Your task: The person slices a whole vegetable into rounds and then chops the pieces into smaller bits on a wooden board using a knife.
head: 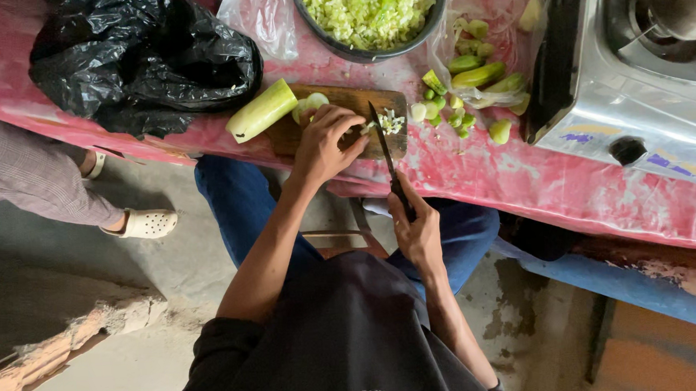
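1. On the wooden cutting board [342, 101], under the fingertips of the left hand [325, 144], lies a small heap of pale green chopped vegetable [390, 122], cut fine, whitish at the core.
2. The heap sits just beside the left fingertips, between them and the knife [388, 159]; the dark blade stands on edge, its tip at the heap.
3. The left hand's fingers are curled down and pressed onto the vegetable pieces at the board's middle, not spread.
4. The right hand [416, 230] is clenched around the knife's dark handle, near the table's edge, above the person's blue-clad knees.
5. At the board's left end rests a long light green gourd piece [261, 111], cut flat at one end, with pale slices [310, 103] just beside it.
6. Beyond the board stands a dark bowl [430, 12] full of chopped green vegetable.
7. To the right, small green offcuts [447, 110] lie on the red table [524, 177], near a clear plastic bag [488, 42] holding more green pieces.
8. A black bag [138, 59] lies at the left, a steel stove [631, 81] at the right.
9. Another person's sandalled foot [144, 224] stands on the floor, well apart.
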